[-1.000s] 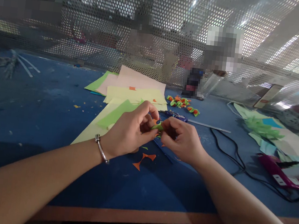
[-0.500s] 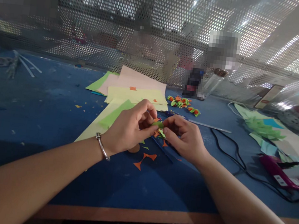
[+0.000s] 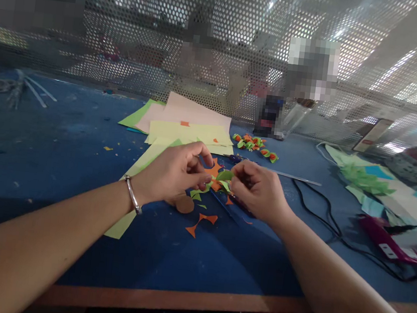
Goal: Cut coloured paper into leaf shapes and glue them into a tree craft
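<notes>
So the right hand (image 3: 261, 188) has a little green paper piece (image 3: 225, 176) pinched by its edge, fingertips closed on it, and it's up in the gap between the two hands. Left hand (image 3: 171, 172) is just beside it, fingers curled with thumb and index apart; honestly can't tell if that grip has anything in it. Behind and under the green bit there's a mess of orange and green scraps, plus an orange offcut (image 3: 208, 219) nearer the front of the blue worktop (image 3: 166, 262). A brown disc (image 3: 185, 204) sits just below the left hand. Further back: curled green-and-orange paper pieces (image 3: 250, 142), right of the yellow sheets (image 3: 192, 132).
</notes>
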Tool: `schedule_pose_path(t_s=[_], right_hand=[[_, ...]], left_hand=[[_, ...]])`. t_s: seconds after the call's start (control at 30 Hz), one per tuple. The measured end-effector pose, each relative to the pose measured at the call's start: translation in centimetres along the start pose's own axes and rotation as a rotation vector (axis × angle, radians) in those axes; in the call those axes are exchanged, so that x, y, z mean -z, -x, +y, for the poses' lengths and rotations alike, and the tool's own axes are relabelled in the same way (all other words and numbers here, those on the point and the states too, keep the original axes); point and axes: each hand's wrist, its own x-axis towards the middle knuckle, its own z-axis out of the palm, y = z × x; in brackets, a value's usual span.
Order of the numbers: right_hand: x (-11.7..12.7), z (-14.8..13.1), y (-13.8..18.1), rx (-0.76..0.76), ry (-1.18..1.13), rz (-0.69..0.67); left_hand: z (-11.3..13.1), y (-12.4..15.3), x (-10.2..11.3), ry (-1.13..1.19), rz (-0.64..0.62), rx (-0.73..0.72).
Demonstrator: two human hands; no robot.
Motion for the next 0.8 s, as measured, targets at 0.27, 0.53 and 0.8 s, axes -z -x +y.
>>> schedule_pose_path(t_s=[0.27, 0.53, 0.8], right_hand=[[-0.2, -0.3, 0.0, 0.124, 0.078, -0.133], [-0.3, 0.0, 0.2, 0.249, 0.133, -0.019], [-0.7, -0.4, 0.5, 0.447, 0.222, 0.033]], left_hand=[[-0.9, -0.5, -1.0, -0.004, -0.011, -0.103], [-1.0, -0.5, -1.9, 0.343, 0.014, 0.171], [0.5, -0.5, -2.1, 0.768, 0.172, 0.395]])
